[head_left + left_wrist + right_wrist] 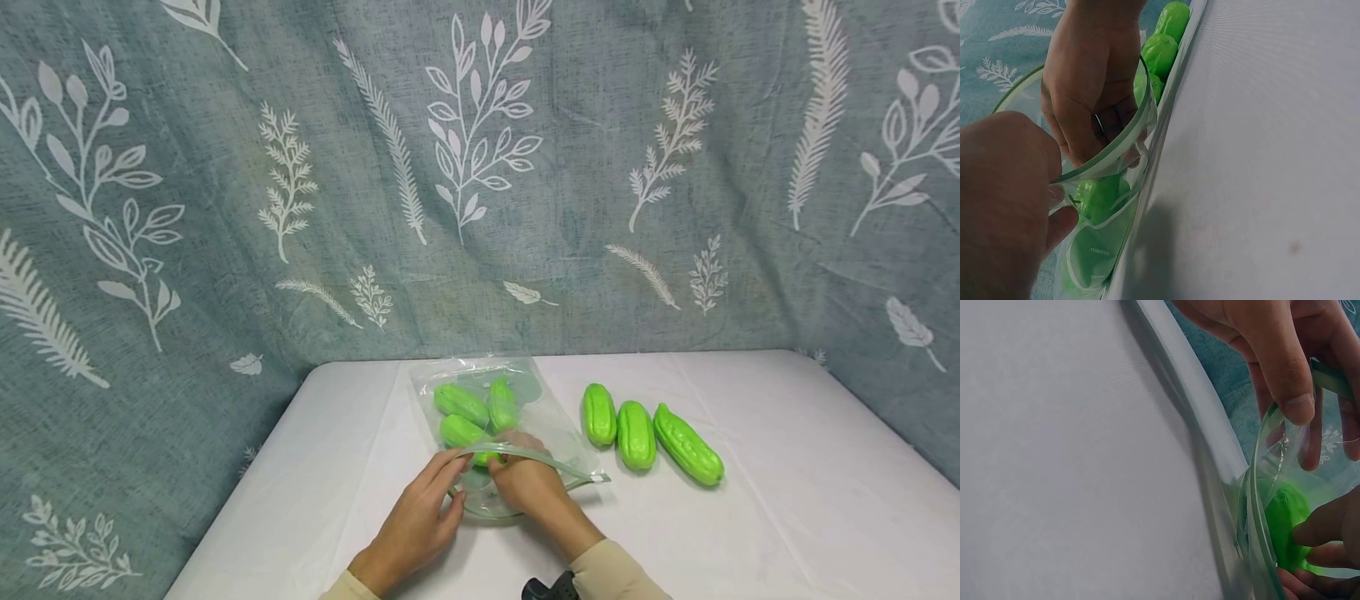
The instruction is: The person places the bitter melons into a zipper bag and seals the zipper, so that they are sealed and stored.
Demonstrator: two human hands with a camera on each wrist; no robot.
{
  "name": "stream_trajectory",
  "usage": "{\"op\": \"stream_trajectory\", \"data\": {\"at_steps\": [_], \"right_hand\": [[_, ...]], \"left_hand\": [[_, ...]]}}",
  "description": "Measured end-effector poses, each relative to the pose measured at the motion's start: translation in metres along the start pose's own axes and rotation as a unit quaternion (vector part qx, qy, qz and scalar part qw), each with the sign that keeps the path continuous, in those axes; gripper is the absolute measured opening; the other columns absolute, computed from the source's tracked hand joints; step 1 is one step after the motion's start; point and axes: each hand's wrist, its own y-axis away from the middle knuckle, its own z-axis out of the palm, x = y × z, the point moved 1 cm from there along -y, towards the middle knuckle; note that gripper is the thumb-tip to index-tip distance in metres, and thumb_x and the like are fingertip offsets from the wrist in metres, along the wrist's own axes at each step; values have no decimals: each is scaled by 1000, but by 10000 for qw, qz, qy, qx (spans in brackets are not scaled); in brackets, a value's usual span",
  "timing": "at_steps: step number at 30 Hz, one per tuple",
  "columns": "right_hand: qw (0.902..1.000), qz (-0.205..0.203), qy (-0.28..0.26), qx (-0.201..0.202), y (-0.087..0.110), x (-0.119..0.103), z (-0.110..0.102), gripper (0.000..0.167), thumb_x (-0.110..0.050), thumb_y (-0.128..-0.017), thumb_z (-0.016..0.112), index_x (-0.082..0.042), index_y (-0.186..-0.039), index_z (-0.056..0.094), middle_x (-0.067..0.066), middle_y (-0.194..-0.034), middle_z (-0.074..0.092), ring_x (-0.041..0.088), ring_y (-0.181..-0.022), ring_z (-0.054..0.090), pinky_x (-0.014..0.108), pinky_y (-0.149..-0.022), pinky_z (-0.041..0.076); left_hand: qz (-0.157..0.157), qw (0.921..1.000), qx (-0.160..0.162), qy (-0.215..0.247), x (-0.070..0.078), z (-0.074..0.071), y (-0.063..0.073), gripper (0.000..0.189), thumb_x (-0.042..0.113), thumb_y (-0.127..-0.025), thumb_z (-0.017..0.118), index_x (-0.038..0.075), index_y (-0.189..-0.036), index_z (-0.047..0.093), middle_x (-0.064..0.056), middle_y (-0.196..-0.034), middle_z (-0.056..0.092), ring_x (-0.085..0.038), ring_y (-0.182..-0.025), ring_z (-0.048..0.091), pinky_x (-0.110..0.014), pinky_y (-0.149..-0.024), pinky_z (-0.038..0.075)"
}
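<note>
Leftmost, a wide strip of white table [322, 467] runs from the side edge to the left hand [416, 521], whose thumb and fingers pinch the left part of the rim of the clear bag [543, 417]. That bag lies with its far end by the table's back edge, its mouth gaping toward the person; at least three green vegetables [459, 405] sit inside. Within the opening, the right hand [528, 482] touches another green piece [1280, 519]; whether it grips it, I cannot tell. Beyond the slider [597, 478], three loose vegetables [636, 435] stand in a close row, with broad tabletop stretching right of them.
</note>
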Motion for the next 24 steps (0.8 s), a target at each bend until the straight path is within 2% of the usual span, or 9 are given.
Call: {"op": "stream_trajectory", "data": {"at_steps": [5,10,16,21,24], "right_hand": [[9992,-268,-16,295,-1,-1,3,10,-11,-85,73,-8,-93,69,1,-81,66,20,-78,63,38,-71,56],[9982,-445,5,392,-3,-1,6,7,-12,-86,72,-8,-91,68,2,-82,65,21,-80,63,38,-72,56],[9991,-206,51,371,-6,-2,10,11,-14,-87,71,-6,-94,68,5,-84,66,22,-78,64,38,-67,56],[9982,-246,224,493,-8,-4,13,14,-13,-88,69,-1,-95,67,8,-83,68,24,-74,67,36,-61,56],[9985,-177,169,498,-8,-4,13,13,-13,-87,69,-2,-94,66,7,-81,66,22,-71,64,34,-59,55]], "left_hand": [[93,9999,72,-16,-1,1,0,55,-5,-81,74,-1,-133,57,-4,-140,51,-14,-114,61,-23,-96,52],[106,9999,74,-9,-1,1,0,53,-4,-82,73,-2,-133,57,-5,-139,52,-15,-114,61,-22,-97,51],[85,9999,38,56,0,0,-1,53,-3,-83,73,-1,-133,57,-5,-140,51,-14,-114,60,-21,-97,50],[48,9999,43,107,0,0,0,52,-4,-83,72,-1,-133,57,-3,-139,52,-14,-113,60,-18,-97,49],[64,9998,55,152,1,0,0,52,-4,-83,70,-1,-133,57,-3,-139,52,-14,-113,60,-16,-97,48]]}}
